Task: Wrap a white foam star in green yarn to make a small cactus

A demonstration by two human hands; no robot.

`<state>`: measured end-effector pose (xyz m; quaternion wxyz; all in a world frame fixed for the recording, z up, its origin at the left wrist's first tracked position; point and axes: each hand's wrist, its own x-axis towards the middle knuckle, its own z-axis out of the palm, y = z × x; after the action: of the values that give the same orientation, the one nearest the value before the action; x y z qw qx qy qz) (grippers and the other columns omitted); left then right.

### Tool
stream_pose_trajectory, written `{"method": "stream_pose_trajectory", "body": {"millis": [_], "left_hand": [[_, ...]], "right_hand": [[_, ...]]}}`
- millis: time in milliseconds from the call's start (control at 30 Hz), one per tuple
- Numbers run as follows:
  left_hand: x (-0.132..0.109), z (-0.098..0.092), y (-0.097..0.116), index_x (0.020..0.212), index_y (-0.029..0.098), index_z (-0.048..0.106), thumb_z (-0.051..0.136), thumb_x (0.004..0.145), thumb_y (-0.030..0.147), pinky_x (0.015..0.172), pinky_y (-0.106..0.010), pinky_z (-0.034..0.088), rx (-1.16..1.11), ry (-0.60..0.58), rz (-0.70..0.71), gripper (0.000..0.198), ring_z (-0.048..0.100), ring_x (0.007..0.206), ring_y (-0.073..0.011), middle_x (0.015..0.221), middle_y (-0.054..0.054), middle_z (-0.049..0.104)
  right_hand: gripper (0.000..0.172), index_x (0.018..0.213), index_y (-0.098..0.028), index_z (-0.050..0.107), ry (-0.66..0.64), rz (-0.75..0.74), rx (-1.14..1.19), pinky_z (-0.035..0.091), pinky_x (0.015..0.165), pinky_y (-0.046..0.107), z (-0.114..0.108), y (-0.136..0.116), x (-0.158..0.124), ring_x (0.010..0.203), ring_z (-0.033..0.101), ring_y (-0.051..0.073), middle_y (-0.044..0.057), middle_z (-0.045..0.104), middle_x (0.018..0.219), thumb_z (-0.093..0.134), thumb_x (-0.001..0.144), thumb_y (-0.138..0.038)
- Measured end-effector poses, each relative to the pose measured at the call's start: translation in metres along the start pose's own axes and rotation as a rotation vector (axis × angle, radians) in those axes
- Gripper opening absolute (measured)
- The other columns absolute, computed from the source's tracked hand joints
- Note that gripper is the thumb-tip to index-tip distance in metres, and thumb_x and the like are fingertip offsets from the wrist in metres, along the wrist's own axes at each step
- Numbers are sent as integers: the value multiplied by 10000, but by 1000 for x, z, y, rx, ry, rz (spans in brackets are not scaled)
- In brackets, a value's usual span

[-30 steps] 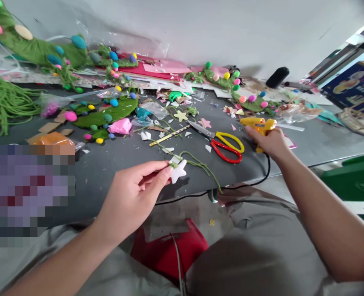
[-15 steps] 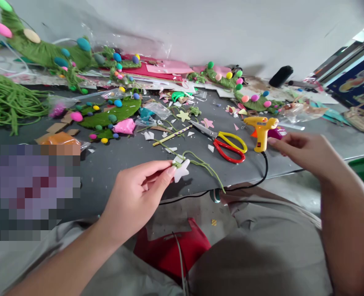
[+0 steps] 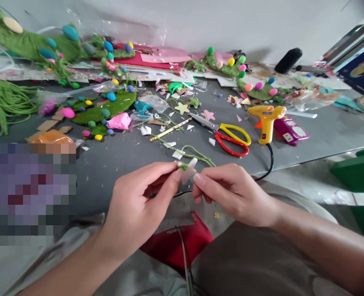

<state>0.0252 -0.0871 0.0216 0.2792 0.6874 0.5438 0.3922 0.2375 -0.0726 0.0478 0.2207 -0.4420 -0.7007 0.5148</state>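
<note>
Your left hand (image 3: 139,201) and right hand (image 3: 231,193) both pinch the white star (image 3: 188,170) above the worktop (image 3: 123,152) edge.

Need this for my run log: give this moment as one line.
left hand: pinches white star with green cord | right hand: pinches star's other edge | glue gun: stands on table, unheld | scissors: beside it

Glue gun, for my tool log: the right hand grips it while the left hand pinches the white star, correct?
Not quite. The head view shows the right hand pinching the white star too, opposite the left hand. The glue gun stands untouched on the table.
</note>
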Motion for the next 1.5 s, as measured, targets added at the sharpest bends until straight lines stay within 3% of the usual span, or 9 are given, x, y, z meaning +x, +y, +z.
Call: {"method": "stream_pose_trajectory", "body": {"millis": [200,633,833,1000,1267,1500], "left_hand": [[-4,3,0,1131,336,768,688,946,322,713,-166,591,32,-23,18,202,735,780,-115,991,44,797],[-6,3,-1,1128,369,780,725,918,331,687,-117,582,-2,-20,-18,220,737,750,-88,989,67,801],[-2,4,3,1112,324,795,720,925,336,695,-133,614,-232,-80,-147,202,777,788,-120,990,44,817],[-1,5,3,1049,304,809,739,910,308,679,-120,611,-277,-89,-174,156,779,769,-119,948,42,820],[1,5,3,1066,298,811,732,917,311,691,-120,611,-350,-121,-200,169,778,755,-114,913,33,820],[0,6,0,1033,307,811,744,906,323,675,-121,612,-361,-126,-215,145,781,764,-118,930,43,822]], "right_hand": [[406,795,-165,693,36,58,91,467,538,226,8,3,2,601,581,106,25,708,709,525,1025,-455],[503,651,-168,649,88,22,-34,457,531,187,6,7,3,514,564,67,-17,645,570,535,1021,-490],[633,580,-151,603,143,18,-107,373,466,183,4,9,4,448,448,44,-18,560,495,442,1044,-551],[624,492,-140,556,185,-2,-223,193,402,242,6,6,5,410,304,31,-41,414,404,579,985,-521],[653,488,-154,502,254,4,-177,235,429,248,0,6,4,436,312,42,-36,415,440,470,1045,-493],[529,549,-158,460,235,-69,-206,235,457,223,4,6,6,514,245,53,-64,331,493,600,987,-419]]}}
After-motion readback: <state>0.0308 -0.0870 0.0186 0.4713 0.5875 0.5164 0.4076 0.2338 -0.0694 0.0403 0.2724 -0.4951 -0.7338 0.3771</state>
